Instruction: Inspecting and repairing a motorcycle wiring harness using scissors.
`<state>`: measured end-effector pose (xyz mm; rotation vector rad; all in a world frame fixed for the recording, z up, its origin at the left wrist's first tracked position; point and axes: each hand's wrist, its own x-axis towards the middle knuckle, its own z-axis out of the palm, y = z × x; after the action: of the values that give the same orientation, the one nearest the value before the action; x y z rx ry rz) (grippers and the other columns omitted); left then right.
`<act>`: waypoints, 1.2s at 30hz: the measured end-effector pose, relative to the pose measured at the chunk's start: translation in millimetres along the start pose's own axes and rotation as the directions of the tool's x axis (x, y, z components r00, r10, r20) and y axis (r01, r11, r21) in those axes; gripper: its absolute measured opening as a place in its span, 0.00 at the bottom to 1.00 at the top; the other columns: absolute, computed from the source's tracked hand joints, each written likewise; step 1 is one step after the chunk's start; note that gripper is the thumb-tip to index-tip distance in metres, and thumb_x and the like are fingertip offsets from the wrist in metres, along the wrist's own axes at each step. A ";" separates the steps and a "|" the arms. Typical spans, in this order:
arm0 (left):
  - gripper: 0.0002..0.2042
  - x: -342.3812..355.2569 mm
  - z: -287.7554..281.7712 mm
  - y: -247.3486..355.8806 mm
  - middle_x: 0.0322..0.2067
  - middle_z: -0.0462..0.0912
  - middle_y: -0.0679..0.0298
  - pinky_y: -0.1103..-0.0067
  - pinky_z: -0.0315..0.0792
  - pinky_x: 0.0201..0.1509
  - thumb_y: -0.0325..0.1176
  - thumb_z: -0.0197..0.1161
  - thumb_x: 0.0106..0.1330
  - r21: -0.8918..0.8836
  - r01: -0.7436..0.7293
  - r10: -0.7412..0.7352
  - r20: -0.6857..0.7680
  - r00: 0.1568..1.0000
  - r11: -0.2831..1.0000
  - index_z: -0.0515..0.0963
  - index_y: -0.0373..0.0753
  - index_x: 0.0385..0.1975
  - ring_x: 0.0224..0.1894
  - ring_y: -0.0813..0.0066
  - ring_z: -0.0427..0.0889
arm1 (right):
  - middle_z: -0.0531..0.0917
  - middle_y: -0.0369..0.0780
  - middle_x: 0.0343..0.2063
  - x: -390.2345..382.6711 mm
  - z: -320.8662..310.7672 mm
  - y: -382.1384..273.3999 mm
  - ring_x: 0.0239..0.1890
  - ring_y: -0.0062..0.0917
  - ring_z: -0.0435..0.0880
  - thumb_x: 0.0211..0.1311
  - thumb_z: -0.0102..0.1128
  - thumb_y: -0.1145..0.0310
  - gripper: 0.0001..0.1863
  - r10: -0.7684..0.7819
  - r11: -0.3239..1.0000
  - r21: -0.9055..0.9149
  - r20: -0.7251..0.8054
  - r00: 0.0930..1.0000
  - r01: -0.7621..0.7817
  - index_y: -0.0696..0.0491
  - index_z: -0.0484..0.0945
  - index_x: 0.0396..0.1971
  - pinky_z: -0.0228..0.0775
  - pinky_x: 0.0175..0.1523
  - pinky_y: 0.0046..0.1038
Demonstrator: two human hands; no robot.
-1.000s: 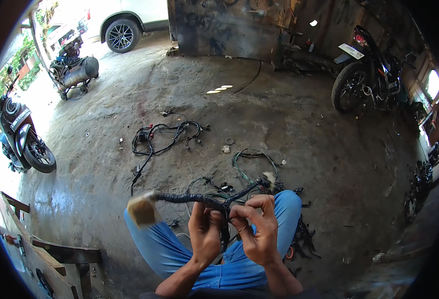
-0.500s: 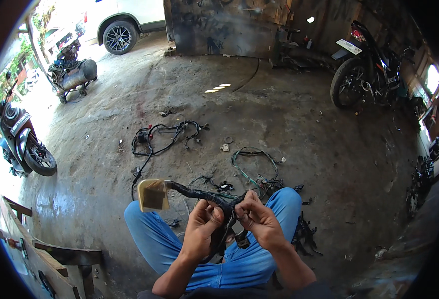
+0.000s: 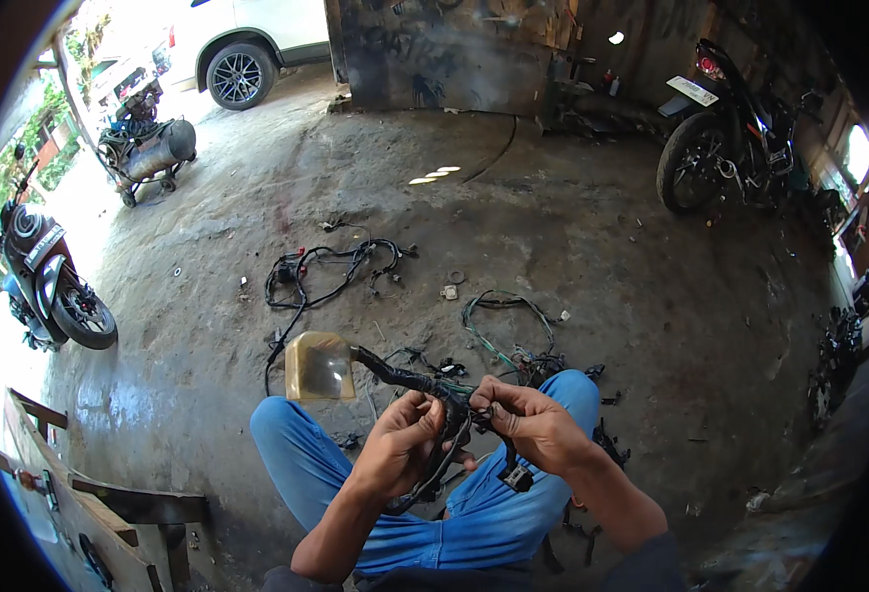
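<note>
A black-taped wiring harness (image 3: 385,370) is held up over my lap. My left hand (image 3: 400,449) is closed round its thick trunk, thumb pressed on the tape. My right hand (image 3: 538,424) pinches a thinner branch just right of the trunk, where some green wire shows. At the harness's far left end hangs a yellowish, see-through squarish plastic piece (image 3: 301,370). A connector (image 3: 518,479) dangles on a black lead below my right hand. My palms hide part of the bundle.
On the concrete floor lie a black harness (image 3: 321,286), a greenish wire loop (image 3: 469,321) and dark wire pieces (image 3: 607,444). Motorbikes stand left (image 3: 59,281) and right (image 3: 696,163). An air compressor (image 3: 163,148), a white car (image 3: 296,30) and a wooden bench (image 3: 89,523) are around.
The yellowish piece has turned and shifted slightly right. My right hand has moved a little right and down along the branch, and the dangling connector has swung right. My left hand keeps its grip.
</note>
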<state>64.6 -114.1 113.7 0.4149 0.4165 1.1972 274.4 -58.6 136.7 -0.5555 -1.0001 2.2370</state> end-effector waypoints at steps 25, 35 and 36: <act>0.16 8.4 19.2 14.5 0.48 0.78 0.57 0.69 0.77 0.55 0.17 0.62 0.63 0.231 -0.205 0.243 -0.150 0.958 0.951 0.69 0.33 0.50 0.50 0.66 0.81 | 0.77 0.40 0.40 -8.7 76.6 29.4 0.46 0.36 0.74 0.55 0.72 0.71 0.18 -0.765 0.108 -0.993 -0.049 0.642 0.052 0.57 0.77 0.43 0.66 0.51 0.37; 0.15 -0.1 13.2 18.5 0.44 0.81 0.56 0.73 0.78 0.51 0.21 0.65 0.66 0.460 -0.176 0.241 -0.087 0.967 0.870 0.71 0.33 0.49 0.48 0.66 0.84 | 0.82 0.42 0.38 -13.7 61.0 -15.3 0.36 0.32 0.87 0.61 0.65 0.78 0.13 -0.509 0.552 -0.833 -0.302 0.806 0.036 0.58 0.81 0.46 0.79 0.38 0.29; 0.15 -0.6 17.6 18.4 0.44 0.81 0.56 0.73 0.78 0.51 0.21 0.65 0.66 0.459 -0.176 0.242 -0.088 0.966 0.871 0.71 0.33 0.49 0.48 0.66 0.84 | 0.82 0.40 0.37 -11.9 51.7 -22.5 0.35 0.24 0.87 0.62 0.63 0.80 0.11 -0.622 0.277 -0.958 -0.116 0.774 0.080 0.57 0.84 0.44 0.80 0.35 0.26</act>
<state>58.8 -110.5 138.3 0.7926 0.7959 1.3459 260.6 -81.3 187.8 -1.1383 -1.8439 0.7851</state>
